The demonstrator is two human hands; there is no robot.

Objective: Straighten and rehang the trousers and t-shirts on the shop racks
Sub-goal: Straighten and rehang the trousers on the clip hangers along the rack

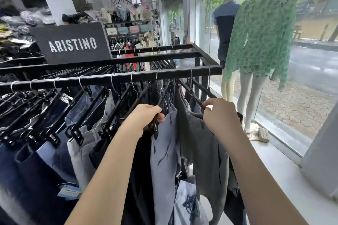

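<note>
A black metal rack point(128, 77) carries a row of trousers on black clip hangers with silver hooks. My left hand point(144, 118) is shut on the near clip end of a black hanger, beside pale blue-grey trousers point(164, 153). My right hand point(219, 115) pinches the near end of another black hanger at the rack's right end, from which dark grey trousers point(203, 150) hang. Dark and light denim trousers point(54, 151) fill the rail to the left.
A black ARISTINO sign point(73, 44) stands on the rack top. Two mannequins point(256, 45) stand at the glass shop window on the right, above a white sill point(285, 184). A white bag point(188, 206) lies low under the trousers. More racks and bags fill the back.
</note>
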